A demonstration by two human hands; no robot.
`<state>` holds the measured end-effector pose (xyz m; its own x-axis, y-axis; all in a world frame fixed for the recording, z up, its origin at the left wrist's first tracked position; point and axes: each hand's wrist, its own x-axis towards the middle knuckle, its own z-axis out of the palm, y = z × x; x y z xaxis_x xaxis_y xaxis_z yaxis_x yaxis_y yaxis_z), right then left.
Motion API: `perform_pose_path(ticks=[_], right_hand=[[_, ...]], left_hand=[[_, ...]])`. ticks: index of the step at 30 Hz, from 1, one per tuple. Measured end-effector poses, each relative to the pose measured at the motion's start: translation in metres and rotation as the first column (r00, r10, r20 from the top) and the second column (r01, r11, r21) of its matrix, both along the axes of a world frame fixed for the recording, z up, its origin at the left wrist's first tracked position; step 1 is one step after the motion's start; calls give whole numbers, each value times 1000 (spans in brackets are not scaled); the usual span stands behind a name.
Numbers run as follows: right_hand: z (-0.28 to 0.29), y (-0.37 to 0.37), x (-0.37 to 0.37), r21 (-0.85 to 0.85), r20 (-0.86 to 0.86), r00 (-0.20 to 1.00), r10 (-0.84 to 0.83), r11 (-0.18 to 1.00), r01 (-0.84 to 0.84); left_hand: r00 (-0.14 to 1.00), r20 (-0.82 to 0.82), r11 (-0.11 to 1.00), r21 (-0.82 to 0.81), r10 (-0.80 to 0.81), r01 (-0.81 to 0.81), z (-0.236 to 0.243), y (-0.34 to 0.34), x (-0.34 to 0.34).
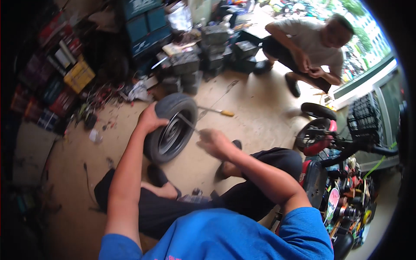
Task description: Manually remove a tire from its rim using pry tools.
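A small black-tyred wheel (171, 128) stands on its tread on the floor in front of me, its metal rim turned toward my right side. My left hand (152, 120) is closed over the upper left of the tyre, thumb across the sidewall. My right hand (214, 142), slightly blurred, is closed round a thin metal lever (187, 121). The lever's far end reaches the upper edge of the rim; its handle is hidden in my fist. Just beyond the wheel, a screwdriver-like tool with a yellow handle (227, 113) lies on the floor.
Dark battery-like blocks (184, 65) and teal boxes (149, 26) are stacked beyond the wheel. Another person (307, 47) squats at the far right, hands together. A red scooter-like vehicle (320, 138) with a black basket (364, 115) stands right. Cables and scraps (102, 97) litter the left floor.
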<state>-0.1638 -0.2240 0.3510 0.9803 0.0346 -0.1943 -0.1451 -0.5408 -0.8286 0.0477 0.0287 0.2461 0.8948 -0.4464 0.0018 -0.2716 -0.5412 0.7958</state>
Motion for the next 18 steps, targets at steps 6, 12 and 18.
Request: perform_pose_path(ticks=[6, 12, 18], right_hand=[[-27, -11, 7, -158, 192, 980, 47, 987, -16], [9, 4, 9, -409, 160, 982, 99, 912, -26], [14, 4, 11, -489, 74, 988, 136, 868, -82]], left_hand=[[997, 70, 942, 334, 12, -35, 26, -20, -11], [996, -44, 876, 479, 77, -47, 47, -12, -21], [997, -45, 904, 425, 65, -39, 48, -18, -24]])
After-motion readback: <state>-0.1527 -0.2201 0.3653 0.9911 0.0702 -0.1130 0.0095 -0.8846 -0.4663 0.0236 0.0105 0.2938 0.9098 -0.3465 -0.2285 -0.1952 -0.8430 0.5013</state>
